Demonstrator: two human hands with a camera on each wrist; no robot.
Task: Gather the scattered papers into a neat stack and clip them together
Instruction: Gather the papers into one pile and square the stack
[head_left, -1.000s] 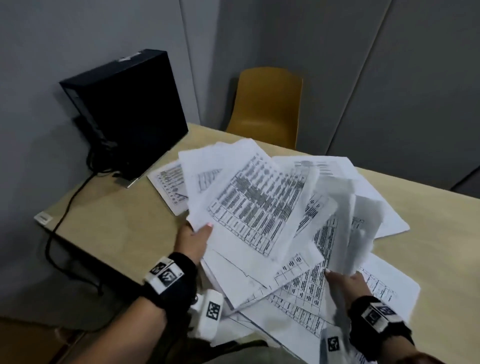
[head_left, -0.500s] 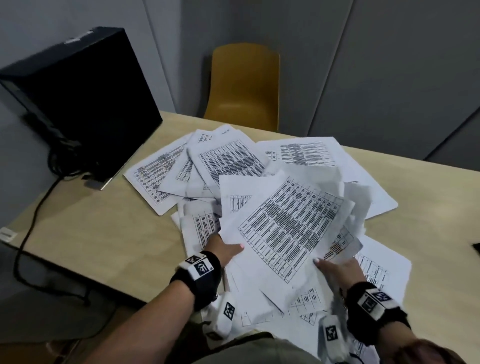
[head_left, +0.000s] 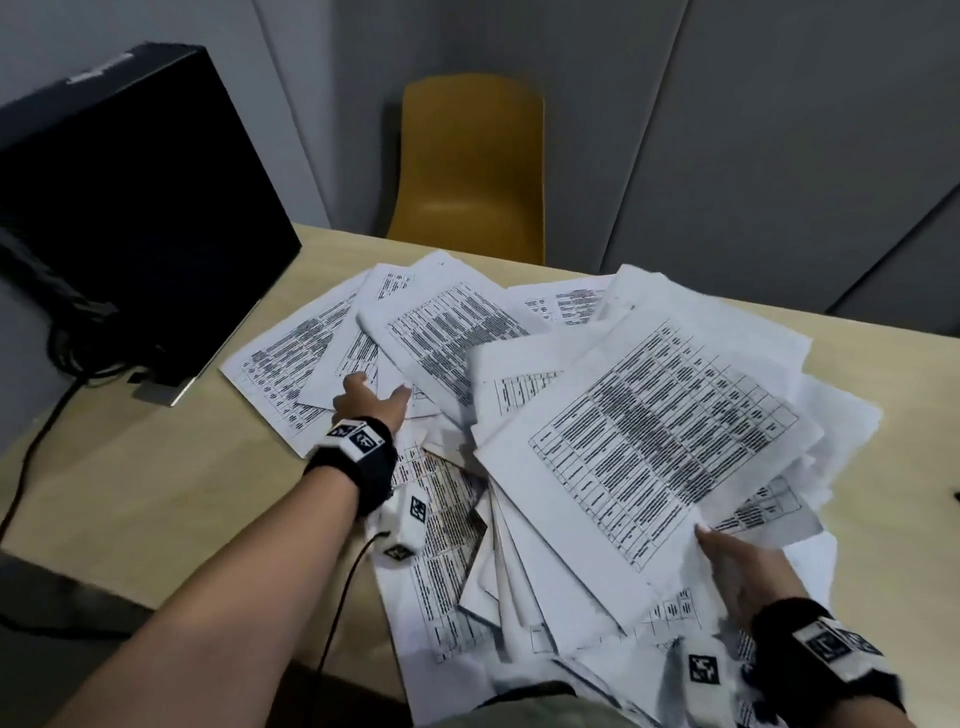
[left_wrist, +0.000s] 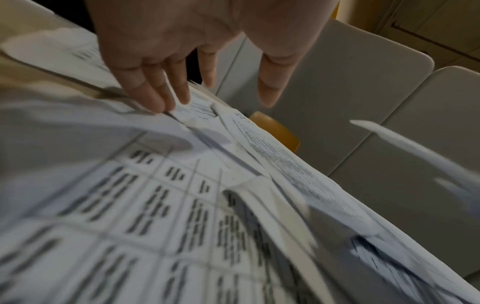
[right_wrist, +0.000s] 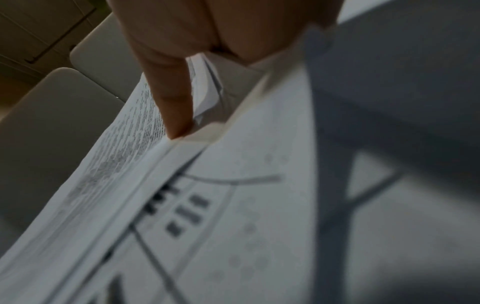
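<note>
Many white printed sheets lie fanned across the wooden table (head_left: 156, 493). My right hand (head_left: 737, 566) grips a raised bundle of papers (head_left: 660, 441) at its near corner, thumb on top; in the right wrist view a finger (right_wrist: 176, 107) presses on the bundle's edge (right_wrist: 197, 139). My left hand (head_left: 371, 400) reaches out flat over the loose sheets at the left (head_left: 291, 374), fingers straight. In the left wrist view its fingertips (left_wrist: 158, 98) touch a sheet (left_wrist: 130, 185), holding nothing. No clip is visible.
A black computer case (head_left: 130, 218) with cables stands at the table's left rear. A yellow chair (head_left: 467, 166) sits behind the table against grey wall panels. More sheets (head_left: 447, 597) overhang the near table edge.
My left hand has let go of the bundle and moved forward and left to the loose sheets. The right hand now holds the bundle alone, shifted to the right.
</note>
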